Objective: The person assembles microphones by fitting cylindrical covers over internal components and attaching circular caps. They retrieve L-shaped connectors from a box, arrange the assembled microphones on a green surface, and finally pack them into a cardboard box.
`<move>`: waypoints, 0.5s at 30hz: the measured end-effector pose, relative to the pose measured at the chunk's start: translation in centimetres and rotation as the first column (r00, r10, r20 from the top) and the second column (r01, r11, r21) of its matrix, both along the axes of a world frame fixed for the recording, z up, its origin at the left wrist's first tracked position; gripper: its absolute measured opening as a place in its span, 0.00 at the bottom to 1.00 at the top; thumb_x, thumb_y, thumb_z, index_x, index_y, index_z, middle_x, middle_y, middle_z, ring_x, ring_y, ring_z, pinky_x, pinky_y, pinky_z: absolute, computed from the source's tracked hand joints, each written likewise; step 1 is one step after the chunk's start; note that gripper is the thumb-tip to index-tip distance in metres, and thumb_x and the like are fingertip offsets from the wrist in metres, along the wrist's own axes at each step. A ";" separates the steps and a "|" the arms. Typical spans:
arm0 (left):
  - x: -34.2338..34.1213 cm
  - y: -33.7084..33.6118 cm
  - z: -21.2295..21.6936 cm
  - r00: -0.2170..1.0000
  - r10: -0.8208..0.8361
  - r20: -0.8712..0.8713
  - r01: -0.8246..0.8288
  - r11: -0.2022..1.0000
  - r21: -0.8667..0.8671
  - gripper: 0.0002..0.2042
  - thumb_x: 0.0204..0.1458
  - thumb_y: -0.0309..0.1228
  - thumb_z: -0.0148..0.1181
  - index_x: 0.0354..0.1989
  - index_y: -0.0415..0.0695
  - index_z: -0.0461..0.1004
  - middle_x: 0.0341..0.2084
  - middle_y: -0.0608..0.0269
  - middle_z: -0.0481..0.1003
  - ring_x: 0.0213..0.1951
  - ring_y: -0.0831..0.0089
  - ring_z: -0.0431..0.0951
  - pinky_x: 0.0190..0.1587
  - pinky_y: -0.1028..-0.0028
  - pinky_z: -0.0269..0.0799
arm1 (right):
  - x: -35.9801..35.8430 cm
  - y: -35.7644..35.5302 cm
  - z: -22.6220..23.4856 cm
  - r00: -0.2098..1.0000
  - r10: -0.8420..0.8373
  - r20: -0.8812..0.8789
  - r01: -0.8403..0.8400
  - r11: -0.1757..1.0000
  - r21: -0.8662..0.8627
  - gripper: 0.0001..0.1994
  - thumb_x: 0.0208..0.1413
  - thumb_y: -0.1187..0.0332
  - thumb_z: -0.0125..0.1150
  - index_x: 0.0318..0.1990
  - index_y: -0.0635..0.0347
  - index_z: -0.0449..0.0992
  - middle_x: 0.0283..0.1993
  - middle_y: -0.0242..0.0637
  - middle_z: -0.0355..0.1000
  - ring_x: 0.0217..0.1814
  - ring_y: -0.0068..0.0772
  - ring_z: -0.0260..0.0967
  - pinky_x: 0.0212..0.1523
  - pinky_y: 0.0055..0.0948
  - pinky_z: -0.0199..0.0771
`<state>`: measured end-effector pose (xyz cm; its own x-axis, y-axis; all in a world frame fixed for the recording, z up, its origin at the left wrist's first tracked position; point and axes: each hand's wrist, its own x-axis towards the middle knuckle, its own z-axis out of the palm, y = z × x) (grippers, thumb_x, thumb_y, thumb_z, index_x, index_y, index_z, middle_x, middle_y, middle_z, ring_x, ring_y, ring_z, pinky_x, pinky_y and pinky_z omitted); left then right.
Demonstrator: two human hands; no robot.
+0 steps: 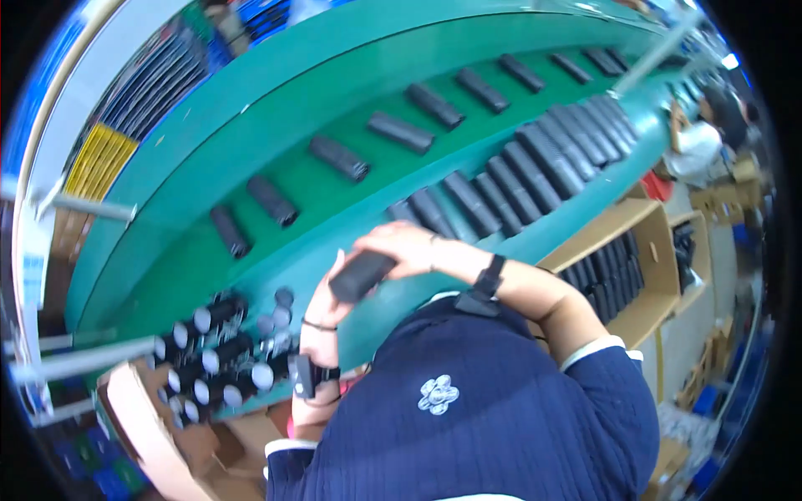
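Above the near edge of the green bench, both my hands are on a short black cylinder [362,277], tilted with one flat dark end toward the lower left. My left hand [324,302] grips it from the left side, the thumb pointing up along it. From above, my right hand [406,248] wraps over its upper right part, and some fingers are hidden behind it. A packed row of ribbed black cylinders [476,203] lies on the bench just beyond and right of my right hand. Black pieces with pale round ends [224,357] cluster to the left of my left forearm.
Ribbed black cylinders [338,158] lie spaced along the green belt [313,219] across the bench. Small round discs [276,317] sit near my left hand. An open cardboard box [660,242] of black cylinders stands at right, another carton [150,426] at lower left. A co-worker [697,142] is at far right.
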<state>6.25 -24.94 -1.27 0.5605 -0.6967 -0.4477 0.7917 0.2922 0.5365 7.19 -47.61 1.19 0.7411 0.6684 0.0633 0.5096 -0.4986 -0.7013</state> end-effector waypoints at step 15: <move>-4.7 -3.1 0.8 0.559 -0.029 0.828 -0.468 0.814 0.345 0.34 0.38 0.29 0.69 0.55 0.40 0.58 0.50 0.51 0.62 0.56 0.60 0.62 0.58 0.66 0.59 | -1.3 -0.7 -0.3 0.658 0.076 -0.749 0.414 0.794 0.444 0.22 0.46 0.72 0.63 0.52 0.58 0.71 0.46 0.32 0.62 0.38 0.17 0.62 0.39 0.17 0.66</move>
<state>1.53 -27.99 -0.46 0.9460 -0.3231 0.0266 -0.0609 -0.0966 0.9935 5.89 -48.35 0.86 0.8043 0.5490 -0.2274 -0.3125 0.0654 -0.9477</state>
